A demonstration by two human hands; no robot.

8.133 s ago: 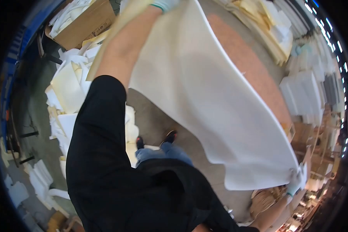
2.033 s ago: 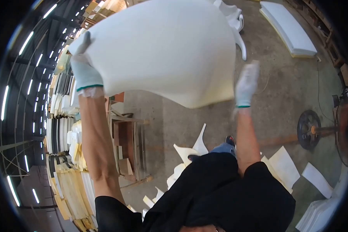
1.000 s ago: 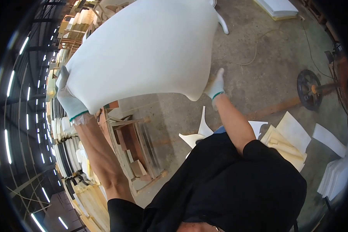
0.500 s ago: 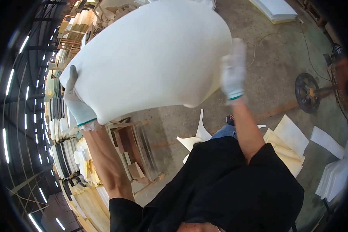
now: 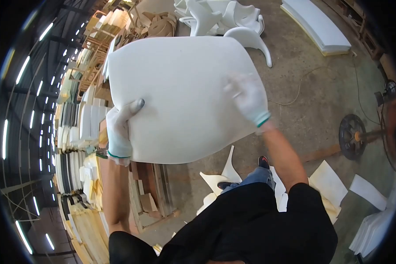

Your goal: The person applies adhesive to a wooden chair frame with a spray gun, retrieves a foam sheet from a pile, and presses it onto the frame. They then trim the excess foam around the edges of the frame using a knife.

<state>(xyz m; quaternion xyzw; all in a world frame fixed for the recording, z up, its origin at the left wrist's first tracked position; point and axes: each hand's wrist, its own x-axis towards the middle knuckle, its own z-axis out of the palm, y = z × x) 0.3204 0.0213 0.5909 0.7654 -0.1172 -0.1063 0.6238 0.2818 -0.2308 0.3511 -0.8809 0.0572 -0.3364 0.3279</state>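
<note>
A large white foam panel [image 5: 180,75] with rounded corners is held up in front of me, broad face toward me. My left hand [image 5: 121,127], in a white glove with a grey thumb tip, grips its left edge. That thumb lies on the face, while the other fingers are hidden behind the panel. Over the right part of the face is my right hand [image 5: 251,99], also gloved. Its fingers are apart and somewhat blurred, overlapping the panel's surface without gripping an edge.
Curved white shells [image 5: 246,37] are piled beyond the panel. At the upper right lies a stack of white sheets [image 5: 317,26]. A black wheel [image 5: 353,136] stands on the right, near a cable. Foam offcuts [image 5: 328,185] lie by my feet, and a wooden frame [image 5: 156,193] is below the panel.
The panel has tilted and come lower, showing a squarer face and the white shells behind it. My right hand has moved left from beside the panel to over its face. My left hand keeps its grip.
</note>
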